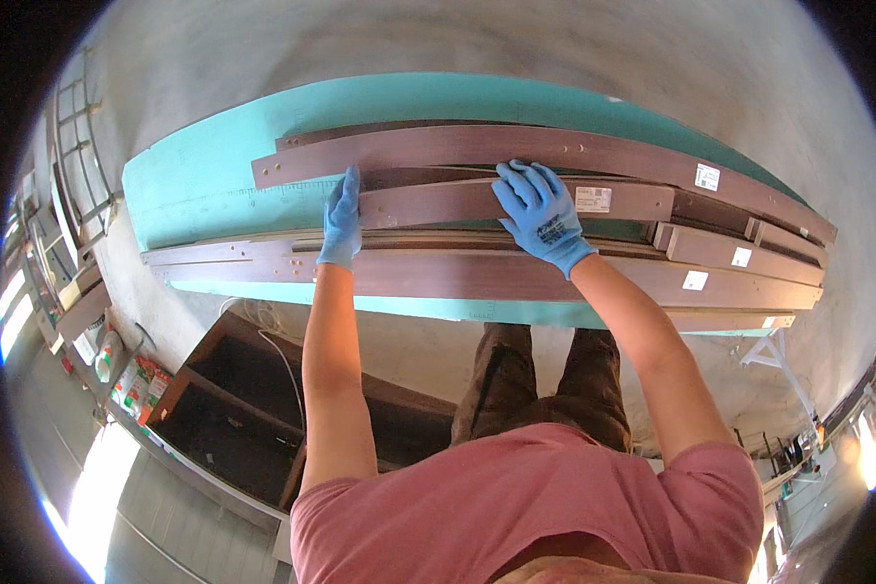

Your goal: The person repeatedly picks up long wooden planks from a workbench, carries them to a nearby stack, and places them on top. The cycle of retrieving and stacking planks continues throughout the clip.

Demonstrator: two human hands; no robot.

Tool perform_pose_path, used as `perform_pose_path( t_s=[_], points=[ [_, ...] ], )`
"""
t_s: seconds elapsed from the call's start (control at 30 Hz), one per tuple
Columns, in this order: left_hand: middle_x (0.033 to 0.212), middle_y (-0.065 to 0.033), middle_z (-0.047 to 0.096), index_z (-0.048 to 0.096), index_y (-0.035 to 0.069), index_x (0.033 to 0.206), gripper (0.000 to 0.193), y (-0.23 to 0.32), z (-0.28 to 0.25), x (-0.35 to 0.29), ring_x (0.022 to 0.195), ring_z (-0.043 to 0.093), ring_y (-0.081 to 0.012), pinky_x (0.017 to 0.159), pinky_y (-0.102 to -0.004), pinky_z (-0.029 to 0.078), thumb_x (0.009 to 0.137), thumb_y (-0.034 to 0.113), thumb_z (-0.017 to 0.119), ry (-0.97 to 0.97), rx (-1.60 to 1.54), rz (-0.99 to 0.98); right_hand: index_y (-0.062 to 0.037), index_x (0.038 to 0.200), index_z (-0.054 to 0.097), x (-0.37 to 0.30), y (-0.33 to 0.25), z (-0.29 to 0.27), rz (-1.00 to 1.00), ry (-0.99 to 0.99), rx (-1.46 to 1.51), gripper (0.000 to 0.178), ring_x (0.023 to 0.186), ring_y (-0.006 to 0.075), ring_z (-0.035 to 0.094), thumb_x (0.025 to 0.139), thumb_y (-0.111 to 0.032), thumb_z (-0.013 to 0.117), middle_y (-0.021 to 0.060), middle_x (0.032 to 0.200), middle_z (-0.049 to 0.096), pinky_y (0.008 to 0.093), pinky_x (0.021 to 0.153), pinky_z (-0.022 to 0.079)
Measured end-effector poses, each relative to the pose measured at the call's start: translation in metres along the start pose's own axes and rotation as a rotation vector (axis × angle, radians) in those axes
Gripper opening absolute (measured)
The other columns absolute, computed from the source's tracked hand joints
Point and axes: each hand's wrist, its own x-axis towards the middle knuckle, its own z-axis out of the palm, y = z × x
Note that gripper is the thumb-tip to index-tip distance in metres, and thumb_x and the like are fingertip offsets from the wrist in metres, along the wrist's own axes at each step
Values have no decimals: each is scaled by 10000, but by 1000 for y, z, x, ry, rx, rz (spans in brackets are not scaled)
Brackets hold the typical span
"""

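Note:
Both my hands wear blue work gloves. My left hand (341, 218) stands on edge with its fingers straight, against the left end of a short brown board (428, 202). Across that same board lies my right hand (543, 216), palm down and fingers apart, the fingertips at its far edge. This board carries a white label (593, 200) just right of my right hand. Beyond it runs a long brown board (438, 142) with drilled holes near its left end. Nearer to me is another long brown board (516, 276), also drilled and labelled.
The boards lie on a turquoise worktop (195, 185) with ruler-like markings. Shorter board pieces (740, 255) are stacked at its right. Below left stands a dark open wooden cabinet (229, 428) with a pale cable (287, 365) over it. A white metal leg (793, 380) shows at the right.

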Motion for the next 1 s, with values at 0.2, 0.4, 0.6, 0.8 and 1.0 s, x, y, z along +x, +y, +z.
perform_pose_path(
  t_s=[0.2, 0.4, 0.6, 0.8, 1.0],
  points=[
    [1197, -116, 702, 684, -70, 1299, 791, 25, 9, -14, 1103, 575, -194, 1011, -339, 444, 1004, 660, 610, -32, 486, -78, -92, 1426, 573, -6, -1, -1, 30, -84, 32, 787, 1436, 314, 465, 754, -379, 866, 124, 1546, 512, 510, 1214, 372],
    [1319, -201, 691, 639, -108, 1371, 872, 8, 1, 14, 1204, 581, -232, 1081, -375, 436, 987, 674, 621, -11, 343, -174, -70, 1415, 596, 0, -7, 4, 48, -97, -45, 494, 1421, 314, 491, 950, -233, 569, 134, 1482, 582, 512, 1196, 370],
    [1070, -111, 715, 718, -96, 1219, 707, 9, 7, 14, 988, 559, -183, 942, -352, 470, 1021, 579, 651, -8, 330, -81, -120, 1466, 585, -2, -4, 4, 12, -104, -152, 510, 1463, 331, 475, 972, -244, 573, 160, 1565, 530, 544, 1253, 321],
    [1394, -318, 636, 605, -119, 1371, 757, 35, 25, -10, 1335, 592, -443, 1139, -492, 448, 981, 528, 656, 243, 1090, 278, -120, 1470, 589, -44, -3, -50, 143, -91, -32, 618, 1515, 360, 401, 937, -428, 644, 164, 1628, 459, 586, 1291, 232],
    [1496, -279, 565, 620, -49, 1396, 624, 65, 132, -71, 1394, 538, -420, 1182, -504, 430, 992, 419, 699, 252, 1311, 713, -88, 1398, 602, -150, -22, -120, 514, 101, 63, 651, 1477, 383, 436, 837, -370, 777, 194, 1558, 497, 588, 1234, 333]
  ],
)
